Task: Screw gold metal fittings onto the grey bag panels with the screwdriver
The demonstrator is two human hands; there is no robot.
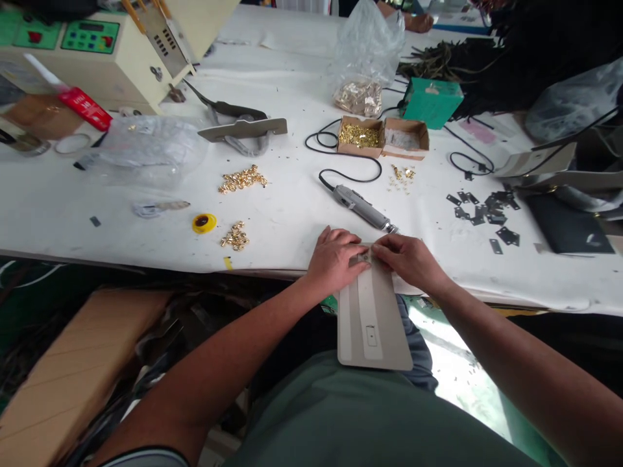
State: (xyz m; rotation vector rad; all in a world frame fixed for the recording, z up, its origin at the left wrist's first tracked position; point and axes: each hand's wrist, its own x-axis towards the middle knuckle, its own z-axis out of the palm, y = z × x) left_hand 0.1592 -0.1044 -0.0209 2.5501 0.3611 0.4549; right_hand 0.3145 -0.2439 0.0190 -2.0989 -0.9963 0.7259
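Observation:
A long grey-beige panel (393, 324) with rounded corners reaches from the white table's edge toward my body. Along its middle runs a paler strip (366, 292), with a small rectangular outline near the close end. My left hand (335, 258) lies over the far end, fingers stretched out, thumb apart from them, beside a small piece (366, 257) on the strip. My right hand (406, 258) has thumb and fingertips pinched together at that same end; what they hold is hidden. Just beyond both hands rests a grey electric screwdriver (363, 206) with a black cord.
Gold hardware pieces (242, 179) lie in piles on the left, near a yellow round container (204, 223). A small cardboard box (360, 136) holds gold bits. Dark metal plates (491, 209) are scattered right. A machine (121, 58) stands back left. Another person's hand (419, 23) shows at the far side.

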